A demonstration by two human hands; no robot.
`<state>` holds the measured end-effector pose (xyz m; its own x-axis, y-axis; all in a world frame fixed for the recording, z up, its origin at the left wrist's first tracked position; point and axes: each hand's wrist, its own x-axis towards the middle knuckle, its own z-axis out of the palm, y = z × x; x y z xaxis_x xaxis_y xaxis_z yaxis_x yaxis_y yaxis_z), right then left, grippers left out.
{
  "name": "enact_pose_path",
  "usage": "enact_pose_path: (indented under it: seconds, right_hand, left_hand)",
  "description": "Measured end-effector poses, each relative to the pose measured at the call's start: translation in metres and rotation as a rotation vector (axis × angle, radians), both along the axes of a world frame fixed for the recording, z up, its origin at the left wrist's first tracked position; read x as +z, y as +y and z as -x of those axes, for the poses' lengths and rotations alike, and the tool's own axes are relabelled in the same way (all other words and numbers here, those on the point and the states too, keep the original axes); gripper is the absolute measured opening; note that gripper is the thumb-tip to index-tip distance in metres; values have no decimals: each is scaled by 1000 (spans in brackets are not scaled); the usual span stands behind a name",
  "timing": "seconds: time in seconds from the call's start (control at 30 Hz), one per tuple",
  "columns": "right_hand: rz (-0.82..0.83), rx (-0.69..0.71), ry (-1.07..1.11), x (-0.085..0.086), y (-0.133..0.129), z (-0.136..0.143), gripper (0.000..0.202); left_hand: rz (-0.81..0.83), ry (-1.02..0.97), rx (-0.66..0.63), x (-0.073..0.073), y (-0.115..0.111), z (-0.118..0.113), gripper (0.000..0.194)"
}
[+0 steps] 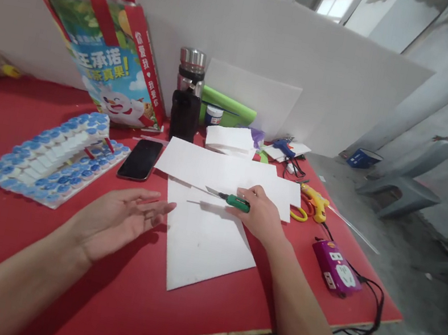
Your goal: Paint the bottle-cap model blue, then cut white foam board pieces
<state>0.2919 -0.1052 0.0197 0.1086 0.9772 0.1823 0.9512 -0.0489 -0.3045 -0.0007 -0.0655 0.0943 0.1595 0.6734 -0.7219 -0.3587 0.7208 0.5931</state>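
Note:
My right hand (259,213) is closed around a green utility knife (238,202), its blade pointing left above white boards. Beneath it lies a larger white sheet (204,251), flat on the red table and reaching toward me. A long white strip of board (215,167) overlaps that sheet's far end. My left hand (130,220) hovers just left of the sheet, palm turned inward, fingers stretched out and holding nothing. A black phone (141,159) lies beyond my left hand, beside the strip.
Left stands a model covered in blue bottle caps (53,155), with a printed bag (112,61) behind it. A thermos (187,94) stands at the back. On the right are a yellow glue gun (316,203), scissors (299,212) and a purple power strip (336,268) with a trailing cable.

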Motion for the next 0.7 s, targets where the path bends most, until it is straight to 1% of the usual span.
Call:
enact_pose_path:
  seconds: [0.1, 0.17, 0.23, 0.3, 0.37, 0.4, 0.47, 0.53, 0.6, 0.63, 0.7]
  right_hand:
    - [12, -2, -20, 2, -1, 1, 40]
    - [8, -1, -20, 4, -2, 1, 41]
    - [-4, -2, -14, 7, -4, 1, 39]
    - [-24, -2, -4, 10, -7, 1, 35]
    - [-44, 0, 5, 12, -8, 0, 33]
    - [-52, 1, 6, 12, -9, 0, 34]
    - [-60, -3, -1, 12, -8, 0, 35]
    - [-63, -21, -12, 11, -8, 0, 34]
    - [-69, -51, -19, 10, -7, 0, 30]
    - [-71, -66, -18, 9, -7, -1, 29]
    - [-65, -90, -14, 9, -6, -1, 28]
  left_hand:
    - [29, -7, 2, -3, 4, 1, 14]
    - [31, -13, -22, -8, 8, 3, 13]
    - [5, -20, -106, -16, 9, 3, 9]
    - [-75, -10, -212, -24, 8, -2, 5]
    - [-217, 62, -274, -31, 3, -11, 14]
    - [-293, 121, -274, -34, -1, -17, 20]
    - [-404, 238, -231, -38, -8, -31, 33]
    - [-409, 298, -174, -39, -15, -41, 42]
    - [-347, 303, -143, -37, -21, -41, 46]
    - [-312, 296, -143, -35, -24, -36, 50]
    - [-267, 278, -161, -32, -29, -14, 59]
